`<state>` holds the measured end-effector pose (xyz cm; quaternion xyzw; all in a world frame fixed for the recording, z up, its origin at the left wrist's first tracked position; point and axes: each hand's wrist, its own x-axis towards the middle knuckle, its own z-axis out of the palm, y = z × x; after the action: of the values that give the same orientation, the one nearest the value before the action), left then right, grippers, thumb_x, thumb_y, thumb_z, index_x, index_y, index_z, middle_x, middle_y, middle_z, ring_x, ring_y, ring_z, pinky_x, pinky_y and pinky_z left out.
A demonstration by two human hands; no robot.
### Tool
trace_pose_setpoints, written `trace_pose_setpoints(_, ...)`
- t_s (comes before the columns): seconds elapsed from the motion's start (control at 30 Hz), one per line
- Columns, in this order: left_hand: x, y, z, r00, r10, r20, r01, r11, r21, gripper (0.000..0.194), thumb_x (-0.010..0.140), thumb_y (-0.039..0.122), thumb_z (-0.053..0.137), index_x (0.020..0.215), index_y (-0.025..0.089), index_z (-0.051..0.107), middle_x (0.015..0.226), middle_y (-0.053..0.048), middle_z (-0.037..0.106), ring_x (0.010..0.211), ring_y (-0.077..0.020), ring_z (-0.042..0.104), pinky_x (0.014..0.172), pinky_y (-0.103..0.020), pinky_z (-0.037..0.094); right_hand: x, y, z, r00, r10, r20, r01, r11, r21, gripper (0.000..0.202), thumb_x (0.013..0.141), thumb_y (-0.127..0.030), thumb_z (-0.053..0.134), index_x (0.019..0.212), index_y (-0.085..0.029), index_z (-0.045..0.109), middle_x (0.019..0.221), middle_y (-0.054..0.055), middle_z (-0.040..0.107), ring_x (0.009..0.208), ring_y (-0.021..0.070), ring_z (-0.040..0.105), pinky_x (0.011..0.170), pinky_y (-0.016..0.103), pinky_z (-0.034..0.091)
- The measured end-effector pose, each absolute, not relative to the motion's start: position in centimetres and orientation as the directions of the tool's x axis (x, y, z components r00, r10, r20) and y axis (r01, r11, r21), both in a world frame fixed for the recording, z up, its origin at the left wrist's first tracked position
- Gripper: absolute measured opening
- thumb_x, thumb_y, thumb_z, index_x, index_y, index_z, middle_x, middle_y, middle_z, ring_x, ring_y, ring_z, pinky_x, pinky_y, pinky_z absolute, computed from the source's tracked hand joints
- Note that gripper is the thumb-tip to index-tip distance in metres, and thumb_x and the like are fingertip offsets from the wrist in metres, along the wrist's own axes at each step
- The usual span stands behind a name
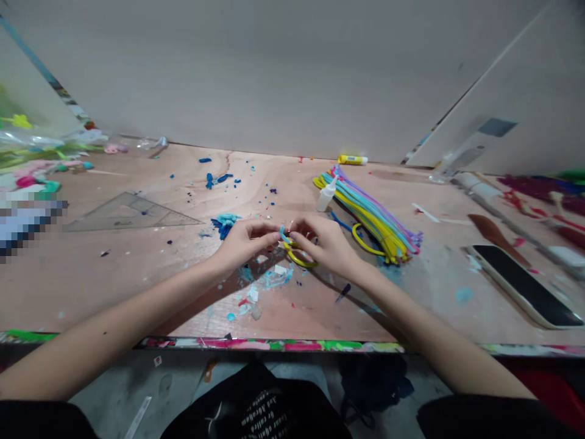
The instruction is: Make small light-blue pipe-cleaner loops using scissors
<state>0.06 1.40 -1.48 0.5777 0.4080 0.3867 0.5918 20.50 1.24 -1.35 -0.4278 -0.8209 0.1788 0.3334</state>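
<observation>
My left hand (247, 239) and my right hand (325, 242) meet over the middle of the wooden table (137, 280). Together they pinch a small light blue pipe cleaner piece (284, 235) between the fingertips. A yellow pipe cleaner loop (299, 259) curls just under my right hand, touching the blue piece. Scraps of blue fuzz (223, 224) lie beside my left hand.
A bundle of coloured pipe cleaners (372, 213) lies to the right, with a small white glue bottle (326, 196) and a yellow glue stick (351, 160) behind. A phone (525, 283) rests at right, a clear set square (130, 212) at left. Craft clutter lines both sides.
</observation>
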Motion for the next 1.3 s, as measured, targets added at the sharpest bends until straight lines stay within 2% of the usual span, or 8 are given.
trace_pose_setpoints(0.2,0.0,1.6,-1.3,0.315,0.946,-0.081,-0.083,0.112,0.990,0.016,0.075,0.027,0.076,0.084,0.016,0.067,0.075,-0.002,0.066,0.066,-0.0125,0.062,0.065,-0.027,0.052,21.7,1.6,-1.3,-0.546,0.805,0.232,0.774,0.591,-0.227,0.011,0.091,-0.028,0.054,0.088,-0.017,0.054,0.088,0.010,0.063,0.080,0.0201,0.054,0.067,0.029,0.036)
trace_pose_setpoints(0.43,-0.2,2.0,-1.6,0.274,0.949,-0.155,-0.199,0.214,0.956,0.020,0.074,0.026,0.077,0.086,0.019,0.063,0.077,-0.001,0.066,0.069,-0.0141,0.064,0.060,-0.026,0.053,22.3,1.8,-1.6,-0.532,0.838,0.122,0.830,0.545,-0.118,0.019,0.091,-0.031,0.052,0.098,-0.014,0.053,0.095,0.015,0.063,0.084,0.0242,0.057,0.066,0.031,0.037)
trace_pose_setpoints(0.73,-0.2,2.3,-1.9,0.265,0.962,-0.072,-0.302,0.154,0.941,0.017,0.075,0.019,0.076,0.083,0.017,0.061,0.085,-0.003,0.068,0.080,-0.0132,0.067,0.077,-0.027,0.055,21.6,1.7,-2.1,-0.474,0.876,0.088,0.879,0.477,-0.008,0.021,0.090,-0.028,0.055,0.097,-0.008,0.057,0.097,0.021,0.065,0.081,0.0256,0.060,0.063,0.030,0.037)
trace_pose_setpoints(0.83,-0.2,2.4,-1.9,0.267,0.961,-0.067,-0.340,0.159,0.927,0.018,0.075,0.019,0.077,0.084,0.017,0.061,0.084,-0.003,0.068,0.078,-0.0133,0.067,0.077,-0.028,0.055,21.9,2.0,-2.3,-0.408,0.908,0.099,0.897,0.419,-0.139,0.020,0.087,-0.029,0.059,0.095,-0.011,0.056,0.089,0.017,0.066,0.073,0.0224,0.058,0.058,0.029,0.033)
trace_pose_setpoints(0.93,-0.1,2.4,-1.7,0.251,0.967,-0.040,-0.381,0.136,0.915,0.020,0.073,0.020,0.079,0.083,0.017,0.062,0.081,-0.002,0.068,0.074,-0.0127,0.066,0.075,-0.027,0.055,22.2,2.5,-2.4,-0.295,0.938,0.180,0.838,0.345,-0.422,0.016,0.082,-0.028,0.062,0.089,-0.015,0.055,0.078,0.007,0.063,0.066,0.0174,0.055,0.057,0.027,0.033)
trace_pose_setpoints(1.1,0.0,2.3,-1.3,0.179,0.983,-0.045,-0.403,0.115,0.908,0.019,0.070,0.017,0.079,0.078,0.017,0.063,0.078,-0.002,0.069,0.072,-0.0135,0.066,0.073,-0.028,0.055,21.3,2.6,-1.7,-0.120,0.989,0.083,0.294,0.115,-0.949,0.032,0.075,-0.045,0.069,0.086,-0.020,0.053,0.065,-0.004,0.052,0.050,0.0105,0.047,0.048,0.024,0.034)
trace_pose_setpoints(1.2,-0.2,2.4,-1.3,0.170,0.985,-0.026,-0.400,0.093,0.912,0.015,0.072,0.018,0.078,0.077,0.017,0.064,0.077,-0.002,0.070,0.072,-0.0130,0.066,0.073,-0.026,0.055,20.6,2.1,-1.0,-0.157,0.987,-0.025,0.013,-0.024,-1.000,0.050,0.064,-0.056,0.079,0.088,-0.021,0.054,0.072,-0.002,0.057,0.053,0.0103,0.050,0.048,0.025,0.040)
trace_pose_setpoints(1.3,-0.3,2.5,-1.5,0.173,0.985,-0.016,-0.406,0.086,0.910,0.015,0.073,0.020,0.078,0.078,0.017,0.064,0.078,-0.003,0.071,0.073,-0.0124,0.066,0.073,-0.025,0.054,20.3,1.6,-0.5,-0.252,0.967,-0.032,-0.049,-0.046,-0.998,0.059,0.062,-0.062,0.079,0.098,-0.020,0.060,0.102,0.009,0.066,0.076,0.0166,0.062,0.058,0.027,0.048)
